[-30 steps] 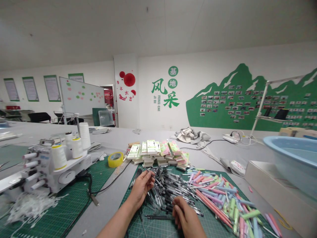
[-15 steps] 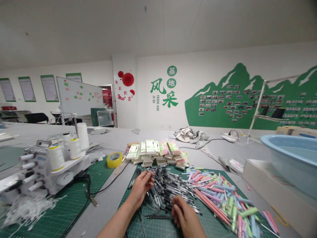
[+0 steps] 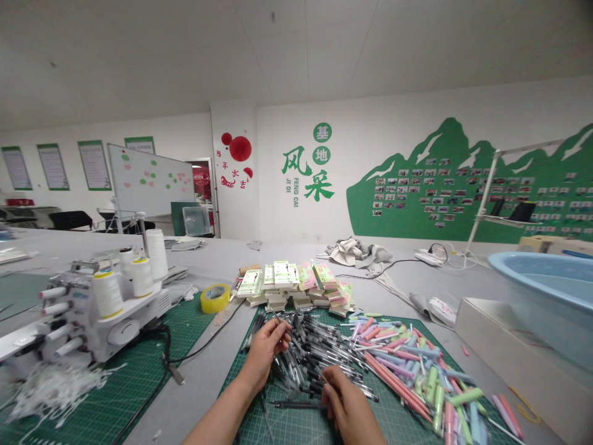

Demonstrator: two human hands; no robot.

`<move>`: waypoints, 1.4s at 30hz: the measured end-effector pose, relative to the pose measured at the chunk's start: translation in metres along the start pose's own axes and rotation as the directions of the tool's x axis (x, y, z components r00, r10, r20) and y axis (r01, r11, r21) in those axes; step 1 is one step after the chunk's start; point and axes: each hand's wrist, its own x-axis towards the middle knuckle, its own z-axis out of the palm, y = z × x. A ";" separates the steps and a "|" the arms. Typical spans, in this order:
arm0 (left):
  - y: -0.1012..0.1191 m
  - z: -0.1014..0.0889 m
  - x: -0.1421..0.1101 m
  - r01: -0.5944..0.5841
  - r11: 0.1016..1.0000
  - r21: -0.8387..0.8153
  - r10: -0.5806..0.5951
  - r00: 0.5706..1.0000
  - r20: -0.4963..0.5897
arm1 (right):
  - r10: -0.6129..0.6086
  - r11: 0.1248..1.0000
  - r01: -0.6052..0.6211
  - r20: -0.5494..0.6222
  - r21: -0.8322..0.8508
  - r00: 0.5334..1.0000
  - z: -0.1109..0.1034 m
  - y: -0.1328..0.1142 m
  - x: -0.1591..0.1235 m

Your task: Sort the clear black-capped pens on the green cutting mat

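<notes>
Status: the handling of small parts appears to be underway, with most parts loose. The black pens (image 3: 319, 349) lie in a heap on the mat (image 3: 287, 426), pointing in various directions. The pastel barrels (image 3: 407, 355) form a second loose heap, adjoining the first at its right. One pen (image 3: 294, 405) lies crosswise on the mat, apart from the near edge of the black heap. The boxes (image 3: 286, 275) are piled just behind the black heap; their contents cannot be determined. No group of completed parts can be distinguished, so the share done cannot be stated; judging by the heaps, much is left.

Left hand (image 3: 266, 352): raised at the left side of the black heap. Thumb and forefinger are pinched together on a thin rod (image 3: 277, 318), which slants across the fingertips; the exact kind of part is too small to identify. The other fingers are curled.

Right hand (image 3: 346, 405): low over the mat, at the right end of the crosswise pen and near the black heap. Fingers are bent inward, with the thumb close to the forefinger. The fingertips are largely hidden; whether they grip anything cannot be determined.
</notes>
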 end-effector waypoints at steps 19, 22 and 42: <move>0.008 0.025 -0.019 -0.097 0.937 0.335 -0.010 0.953 0.304 | 0.011 0.998 -0.011 -0.010 0.060 1.000 -0.002 -0.006 0.000; 0.012 0.032 -0.025 -0.154 0.903 0.400 0.002 0.935 0.355 | 0.003 0.998 -0.001 -0.030 0.059 1.000 -0.002 -0.008 0.000; 0.015 -0.058 0.019 -0.177 0.530 0.829 0.294 0.956 0.016 | 0.128 0.974 -0.070 -0.270 0.216 0.954 -0.020 -0.014 -0.003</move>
